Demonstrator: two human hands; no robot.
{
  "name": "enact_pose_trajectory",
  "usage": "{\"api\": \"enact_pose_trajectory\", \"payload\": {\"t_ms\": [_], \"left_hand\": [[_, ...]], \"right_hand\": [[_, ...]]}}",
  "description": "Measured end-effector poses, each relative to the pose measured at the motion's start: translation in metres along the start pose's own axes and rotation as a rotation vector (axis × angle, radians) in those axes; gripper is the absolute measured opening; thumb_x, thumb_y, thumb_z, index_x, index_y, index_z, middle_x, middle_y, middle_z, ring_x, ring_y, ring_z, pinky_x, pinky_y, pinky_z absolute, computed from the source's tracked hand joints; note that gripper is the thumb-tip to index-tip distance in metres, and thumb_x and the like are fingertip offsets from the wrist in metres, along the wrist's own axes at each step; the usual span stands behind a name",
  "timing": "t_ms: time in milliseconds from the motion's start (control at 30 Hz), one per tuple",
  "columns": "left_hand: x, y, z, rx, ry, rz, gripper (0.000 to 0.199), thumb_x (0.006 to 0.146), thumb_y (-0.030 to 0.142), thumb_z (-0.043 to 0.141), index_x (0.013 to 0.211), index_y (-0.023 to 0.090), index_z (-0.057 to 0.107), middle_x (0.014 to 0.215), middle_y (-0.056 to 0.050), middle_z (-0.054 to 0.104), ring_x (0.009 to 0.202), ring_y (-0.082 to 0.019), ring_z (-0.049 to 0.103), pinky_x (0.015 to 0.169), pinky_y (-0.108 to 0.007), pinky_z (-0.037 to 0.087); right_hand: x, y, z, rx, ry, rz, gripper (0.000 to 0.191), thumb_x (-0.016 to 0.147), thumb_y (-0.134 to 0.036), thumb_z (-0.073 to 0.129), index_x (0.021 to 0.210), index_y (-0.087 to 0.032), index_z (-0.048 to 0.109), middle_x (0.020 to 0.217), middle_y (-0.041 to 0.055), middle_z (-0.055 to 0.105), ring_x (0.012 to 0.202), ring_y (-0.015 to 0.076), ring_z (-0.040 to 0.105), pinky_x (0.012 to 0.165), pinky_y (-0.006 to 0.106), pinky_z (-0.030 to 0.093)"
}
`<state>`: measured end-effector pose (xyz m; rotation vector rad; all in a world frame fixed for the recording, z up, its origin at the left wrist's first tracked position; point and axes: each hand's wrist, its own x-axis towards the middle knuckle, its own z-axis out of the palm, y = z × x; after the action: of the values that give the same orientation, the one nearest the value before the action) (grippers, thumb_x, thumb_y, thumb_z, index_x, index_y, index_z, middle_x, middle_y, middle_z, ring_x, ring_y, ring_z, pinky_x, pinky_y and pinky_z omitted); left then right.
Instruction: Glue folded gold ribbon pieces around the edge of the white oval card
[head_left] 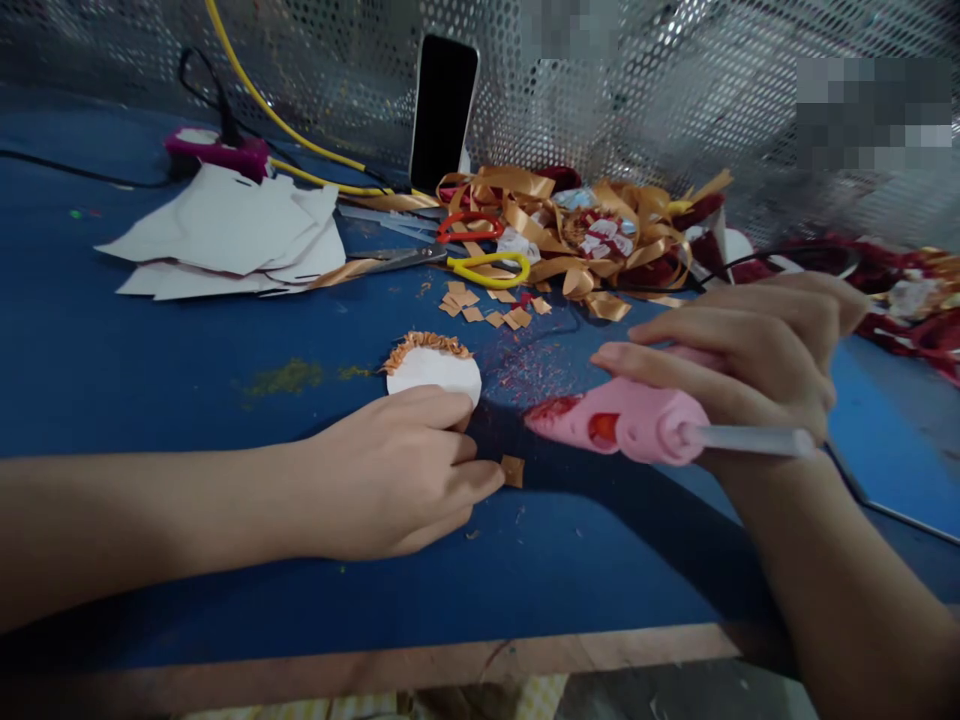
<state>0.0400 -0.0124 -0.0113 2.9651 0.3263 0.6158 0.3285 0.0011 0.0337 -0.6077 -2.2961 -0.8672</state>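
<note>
- at our near side, yellow-checked cloth (540, 697) shows below the blue table (375, 610)'s edge, cut off by the frame.
- our left hand (397, 475) lies on the table with fingers curled, one fingertip touching a small gold square (513, 472); the forearm runs out of view.
- our right hand (780, 350) has its fingers wrapped round a pink glue gun (652, 420), held above the table; the hand hides most of the grip, and we cannot make out the trigger.
- the gun's tip, smeared red, points left towards our left hand, and a cloudy stick (750, 440) juts from its rear.
- just beyond our left knuckles sits a white disc (431, 375), its far rim edged with gold ruffles (427, 345); our fingers cover its near edge, so we cannot tell whether they grip it.
- past the disc lie more gold squares (472, 313), then yellow-handled scissors (491, 270) and red-handled scissors (469, 228), their blades partly hidden.
- behind these, gold ribbons (529, 185) tangle with pieces too jumbled to sort; left of them, white sheets (232, 225) overlap.
- farthest, a dark-screened phone (445, 110) stands before perforated metal (337, 60), which pixelated patches partly blot out.
</note>
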Motion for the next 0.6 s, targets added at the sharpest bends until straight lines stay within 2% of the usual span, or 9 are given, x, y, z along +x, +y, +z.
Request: {"api": "enact_pose_trajectory", "payload": {"t_ms": [100,167,233,333,467,533,600], "left_hand": [[0.000,0.001,-0.001,-0.004,0.008,-0.017,0.023,0.094,0.015,0.056,0.111,0.013,0.072,0.077,-0.005,0.064,0.077,-0.023,0.051,0.075,-0.036,0.046],[0.000,0.001,-0.002,-0.008,0.019,-0.026,0.024,0.094,0.014,0.055,0.112,0.013,0.071,0.085,-0.006,0.066,0.082,-0.023,0.053,0.078,-0.036,0.047],[-0.001,0.001,-0.003,-0.013,0.025,-0.019,0.020,0.094,0.015,0.056,0.104,0.014,0.073,0.086,-0.007,0.065,0.084,-0.023,0.054,0.077,-0.036,0.048],[-0.002,0.000,-0.004,-0.031,0.015,0.016,0.018,0.094,0.017,0.056,0.095,0.014,0.074,0.083,-0.007,0.064,0.084,-0.023,0.055,0.075,-0.037,0.048],[-0.001,0.001,-0.005,-0.041,-0.005,0.036,0.019,0.095,0.019,0.056,0.095,0.016,0.075,0.085,-0.007,0.064,0.085,-0.023,0.056,0.076,-0.037,0.050],[-0.001,0.001,-0.006,-0.032,-0.008,0.037,0.020,0.095,0.020,0.056,0.097,0.017,0.075,0.086,-0.007,0.064,0.085,-0.023,0.057,0.074,-0.037,0.050],[-0.001,0.001,-0.006,-0.023,-0.012,0.036,0.020,0.095,0.021,0.055,0.099,0.018,0.075,0.089,-0.007,0.066,0.085,-0.024,0.058,0.073,-0.037,0.051]], "right_hand": [[-0.006,0.005,0.009,-0.098,-0.049,0.164,0.030,0.088,-0.023,0.069,0.117,-0.028,0.065,0.097,0.0040,0.069,0.093,0.0250,0.062,0.086,0.044,0.046],[-0.011,0.010,0.017,-0.094,-0.194,0.354,0.026,0.084,-0.025,0.069,0.109,-0.020,0.064,0.097,0.0089,0.068,0.091,0.0267,0.063,0.079,0.040,0.047],[-0.016,0.014,0.024,-0.047,-0.352,0.503,0.025,0.084,-0.028,0.066,0.106,-0.016,0.064,0.097,0.0118,0.068,0.090,0.0267,0.063,0.074,0.037,0.047],[-0.025,0.019,0.031,0.017,-0.483,0.590,0.032,0.084,-0.034,0.067,0.110,-0.016,0.066,0.097,0.0109,0.070,0.089,0.0265,0.064,0.074,0.036,0.047],[-0.031,0.019,0.032,0.099,-0.671,0.662,0.031,0.090,-0.043,0.062,0.111,-0.020,0.069,0.096,0.0084,0.071,0.084,0.0259,0.063,0.075,0.038,0.047],[-0.028,0.015,0.029,0.078,-0.679,0.675,0.038,0.092,-0.048,0.060,0.114,-0.018,0.069,0.097,0.0113,0.069,0.088,0.0285,0.062,0.079,0.041,0.047],[-0.019,0.010,0.024,0.017,-0.549,0.652,0.041,0.092,-0.047,0.062,0.116,-0.015,0.068,0.100,0.0150,0.066,0.095,0.0310,0.061,0.083,0.044,0.047]]}}
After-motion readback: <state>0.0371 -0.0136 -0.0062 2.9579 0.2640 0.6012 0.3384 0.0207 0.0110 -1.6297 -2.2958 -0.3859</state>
